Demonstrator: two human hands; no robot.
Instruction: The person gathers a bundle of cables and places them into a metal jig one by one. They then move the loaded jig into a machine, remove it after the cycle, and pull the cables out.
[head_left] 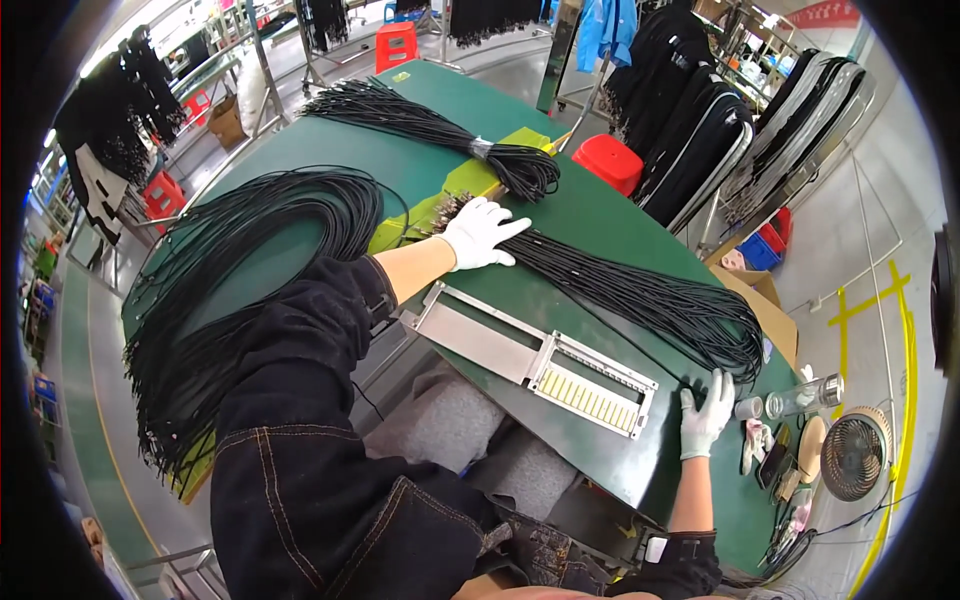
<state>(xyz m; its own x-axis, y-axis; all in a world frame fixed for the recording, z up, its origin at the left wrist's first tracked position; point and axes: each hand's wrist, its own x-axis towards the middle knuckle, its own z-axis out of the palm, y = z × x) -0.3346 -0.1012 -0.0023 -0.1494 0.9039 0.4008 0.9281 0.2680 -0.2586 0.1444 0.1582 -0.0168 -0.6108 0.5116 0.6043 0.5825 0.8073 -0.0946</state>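
My left hand (480,235), in a white glove, lies over the end of a long bundle of black cables (630,280), fingers stretched out and apart. Just beyond it, small metallic cable ends (450,210) stick out over a yellow-green strip (395,232). Near the right side of the table my gloved right hand (705,418) rests with thumb and fingers apart. A single black cable (640,350) runs from the bundle toward its thumb. Between me and the bundle lies a metal frame fixture (540,358) with a slotted row of yellow strips.
A second tied cable bundle (420,125) lies at the back of the green table (540,225); loose cables (250,215) hang over its left edge. At right are a glass jar (805,395), a small fan (853,453) and small items. A red stool (608,163) stands beyond.
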